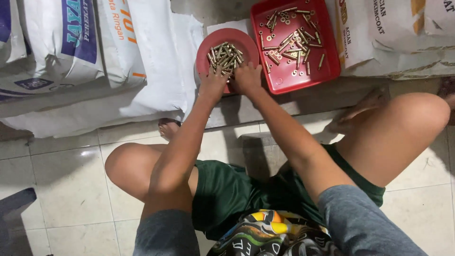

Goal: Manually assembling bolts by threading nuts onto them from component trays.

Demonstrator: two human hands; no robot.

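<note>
Starting at the left, I see white sacks (71,42) stacked against the wall, slumping onto the pale floor tiles (61,180). Next comes my left hand (213,83), resting on the near rim of a round red bowl (227,52); its fingers curl down over something small, but I cannot tell whether they actually pinch a piece. Just beside it, my right hand (247,76) sits on the same rim, fingers bent in the same way, the two hands nearly touching.

The bowl holds a heap of short brass pins (225,57). To its right, touching it, a rectangular red tray (327,61) carries scattered brass pins and small rings (290,40), spread loosely with bare red showing between them. I judge the work is partway: a fair pile is gathered in the bowl, plenty remains loose in the tray.

More sacks (393,33) stand at the far right. Both containers rest on a low concrete ledge (284,102) above the tiled floor.
</note>
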